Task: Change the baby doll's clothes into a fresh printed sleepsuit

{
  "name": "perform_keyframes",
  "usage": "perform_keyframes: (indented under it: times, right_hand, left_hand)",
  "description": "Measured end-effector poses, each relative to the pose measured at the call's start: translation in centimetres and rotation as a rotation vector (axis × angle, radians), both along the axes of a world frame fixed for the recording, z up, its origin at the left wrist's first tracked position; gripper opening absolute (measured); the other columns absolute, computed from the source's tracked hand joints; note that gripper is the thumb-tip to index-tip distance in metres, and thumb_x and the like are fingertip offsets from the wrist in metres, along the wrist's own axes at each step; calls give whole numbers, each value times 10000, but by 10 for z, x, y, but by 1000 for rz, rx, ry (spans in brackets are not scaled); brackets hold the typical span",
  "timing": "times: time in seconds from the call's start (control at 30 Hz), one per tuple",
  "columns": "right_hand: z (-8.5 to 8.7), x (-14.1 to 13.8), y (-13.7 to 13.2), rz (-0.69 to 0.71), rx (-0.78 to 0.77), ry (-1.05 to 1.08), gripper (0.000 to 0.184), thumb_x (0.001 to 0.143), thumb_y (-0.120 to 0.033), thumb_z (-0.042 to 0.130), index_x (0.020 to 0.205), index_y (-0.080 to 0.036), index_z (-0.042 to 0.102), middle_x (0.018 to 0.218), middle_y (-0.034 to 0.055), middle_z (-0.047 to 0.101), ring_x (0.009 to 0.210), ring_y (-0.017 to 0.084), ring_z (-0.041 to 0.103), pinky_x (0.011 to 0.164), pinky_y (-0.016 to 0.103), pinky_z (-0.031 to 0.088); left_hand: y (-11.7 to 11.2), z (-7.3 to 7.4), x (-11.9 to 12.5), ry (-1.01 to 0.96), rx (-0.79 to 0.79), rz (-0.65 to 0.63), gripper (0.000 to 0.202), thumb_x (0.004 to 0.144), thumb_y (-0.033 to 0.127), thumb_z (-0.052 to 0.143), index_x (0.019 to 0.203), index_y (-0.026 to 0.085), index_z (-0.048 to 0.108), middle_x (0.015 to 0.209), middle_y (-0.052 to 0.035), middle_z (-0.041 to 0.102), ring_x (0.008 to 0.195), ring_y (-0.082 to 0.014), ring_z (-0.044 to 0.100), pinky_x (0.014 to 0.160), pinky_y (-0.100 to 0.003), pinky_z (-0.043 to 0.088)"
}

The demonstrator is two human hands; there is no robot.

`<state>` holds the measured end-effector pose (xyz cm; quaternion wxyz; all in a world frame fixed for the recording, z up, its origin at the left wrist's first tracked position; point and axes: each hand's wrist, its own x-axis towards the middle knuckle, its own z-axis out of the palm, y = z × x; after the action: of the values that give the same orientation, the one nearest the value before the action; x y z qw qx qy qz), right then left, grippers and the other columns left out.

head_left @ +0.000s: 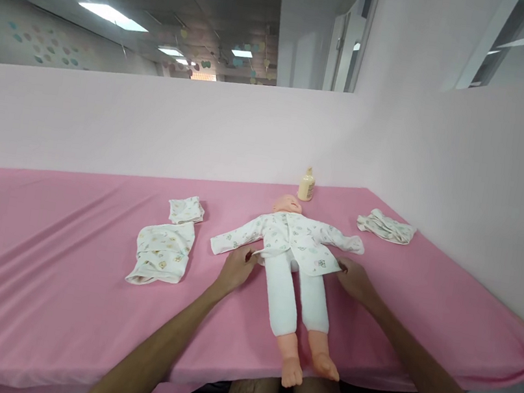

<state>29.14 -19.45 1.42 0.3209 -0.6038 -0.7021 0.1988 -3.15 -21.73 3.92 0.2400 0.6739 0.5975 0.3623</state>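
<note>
A baby doll point(288, 204) lies on its back on the pink table cover point(38, 242), head toward the wall, bare feet over the front edge. It wears a white printed jacket point(295, 237) and white trousers point(294, 293). My left hand point(236, 266) pinches the jacket's hem at the doll's left-hand side, fingers closed on the cloth. My right hand point(353, 278) grips the hem on the other side, by the corner of the jacket.
A folded printed garment point(162, 254) and a smaller folded piece point(186, 209) lie left of the doll. A crumpled white cloth point(385, 227) sits at the far right. A cream bottle point(306, 185) stands by the pink wall behind the doll's head.
</note>
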Motion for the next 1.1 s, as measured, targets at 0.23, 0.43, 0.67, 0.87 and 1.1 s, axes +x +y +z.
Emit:
perform_keyframes:
  times: [0.23, 0.43, 0.67, 0.87, 1.1]
  right_hand:
    - [31, 18, 21, 138, -71, 220, 234, 827, -371, 523, 735, -201, 654, 719, 11, 633, 631, 149, 518, 592, 271, 408]
    - [39, -1, 74, -22, -113, 371, 208, 749, -324, 548, 593, -188, 536, 578, -8, 532, 559, 123, 451, 532, 253, 364]
    - [32, -10, 102, -92, 60, 145, 329, 697, -344, 666, 995, -204, 675, 1165, 109, 646, 1103, 307, 572, 943, 431, 450]
    - [51, 6, 114, 323, -278, 288, 759, 726, -473, 734, 1404, -275, 457, 1527, 92, 408, 1338, 313, 455, 957, 382, 507]
    - [45, -19, 139, 301, -137, 275, 481, 796, -614, 616, 1080, -230, 669, 1165, 58, 677, 1048, 254, 604, 812, 312, 493]
  left_hand:
    - [26, 1, -12, -121, 8, 14, 382, 913, 483, 432, 693, 180, 507, 716, -5, 566, 671, -145, 486, 625, -265, 337]
    - [68, 8, -6, -21, 70, 107, 390, 921, 437, 401, 619, 193, 367, 640, 1, 481, 610, -135, 433, 597, -273, 328]
    - [87, 15, -4, 205, 221, 112, 222, 814, 331, 555, 990, 196, 566, 1215, -87, 563, 1191, -254, 483, 1026, -396, 362]
    - [114, 32, -24, 205, -106, -168, 827, 779, 434, 621, 1509, 240, 285, 1551, -93, 346, 1402, -311, 354, 1103, -399, 343]
    - [134, 27, -17, 134, -5, -97, 368, 799, 336, 537, 1153, 256, 600, 1167, -15, 647, 1039, -199, 576, 831, -287, 440]
